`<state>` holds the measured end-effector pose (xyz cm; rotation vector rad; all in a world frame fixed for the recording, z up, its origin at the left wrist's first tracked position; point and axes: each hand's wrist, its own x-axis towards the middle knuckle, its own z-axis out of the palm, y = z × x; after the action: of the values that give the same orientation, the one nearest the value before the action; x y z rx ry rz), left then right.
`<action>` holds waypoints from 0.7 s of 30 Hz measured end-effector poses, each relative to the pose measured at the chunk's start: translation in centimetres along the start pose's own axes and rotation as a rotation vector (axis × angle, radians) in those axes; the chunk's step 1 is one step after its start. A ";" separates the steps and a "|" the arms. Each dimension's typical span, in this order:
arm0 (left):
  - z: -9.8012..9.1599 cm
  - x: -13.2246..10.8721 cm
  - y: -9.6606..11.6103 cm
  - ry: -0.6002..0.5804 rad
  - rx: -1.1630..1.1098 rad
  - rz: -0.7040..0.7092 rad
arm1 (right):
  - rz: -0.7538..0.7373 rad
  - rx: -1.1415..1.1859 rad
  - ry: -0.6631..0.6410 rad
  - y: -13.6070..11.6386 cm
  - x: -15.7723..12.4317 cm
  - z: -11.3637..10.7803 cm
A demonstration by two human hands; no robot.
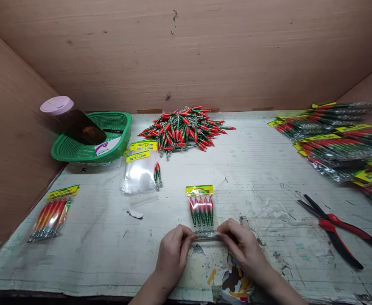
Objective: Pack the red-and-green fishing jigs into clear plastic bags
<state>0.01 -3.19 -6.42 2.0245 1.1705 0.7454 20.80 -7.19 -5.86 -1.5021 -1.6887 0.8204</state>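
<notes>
A clear bag with a yellow header, filled with several red-and-green lures (201,209), lies flat in front of me. My left hand (173,252) pinches the bag's near open end from the left. My right hand (244,248) pinches the same end from the right. Both hands' fingers are closed on the plastic flap. A heap of loose red-and-green lures (184,127) lies at the back of the table. A stack of empty bags with yellow headers (139,169) rests left of centre, with two loose lures (158,175) beside it.
A green basket (122,127) holding a pink-lidded bottle (73,118) stands at the back left. One filled bag (52,212) lies at the left. Many filled bags (338,140) pile up at the right. Red-handled pliers (335,228) lie near the right front. Wooden walls enclose the table.
</notes>
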 end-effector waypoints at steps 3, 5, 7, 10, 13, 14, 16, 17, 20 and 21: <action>0.5 0.3 0.5 0.032 0.024 -0.137 | 0.120 -0.037 0.097 -0.7 -0.1 1.4; 0.9 0.4 0.7 0.073 0.057 -0.181 | 0.136 -0.099 0.215 -1.0 -0.1 2.5; 1.3 0.4 0.8 0.117 0.103 -0.193 | 0.138 -0.166 0.322 -1.1 -0.2 3.6; 1.8 0.4 0.9 0.159 0.176 -0.210 | 0.147 -0.239 0.398 -1.1 -0.3 4.6; 2.2 0.9 1.1 0.118 0.275 -0.286 | 0.185 -0.286 0.400 -1.2 -0.1 5.0; 2.2 1.2 1.2 0.089 0.314 -0.334 | 0.216 -0.305 0.394 -1.3 0.0 5.0; 2.1 1.8 1.4 0.020 0.373 -0.433 | 0.289 -0.354 0.371 -1.5 0.4 5.1; 1.9 2.1 1.5 -0.012 0.385 -0.474 | 0.314 -0.388 0.354 -1.5 0.5 5.1; 1.0 2.5 1.3 -0.039 0.360 -0.520 | 0.320 -0.481 0.351 -1.2 0.7 4.9; 0.5 2.5 1.2 -0.025 0.329 -0.521 | 0.310 -0.480 0.366 -1.0 0.6 4.7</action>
<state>2.08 -1.50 -5.47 1.8365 1.7995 0.2793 16.22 -6.66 -7.50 -2.1301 -1.4526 0.2592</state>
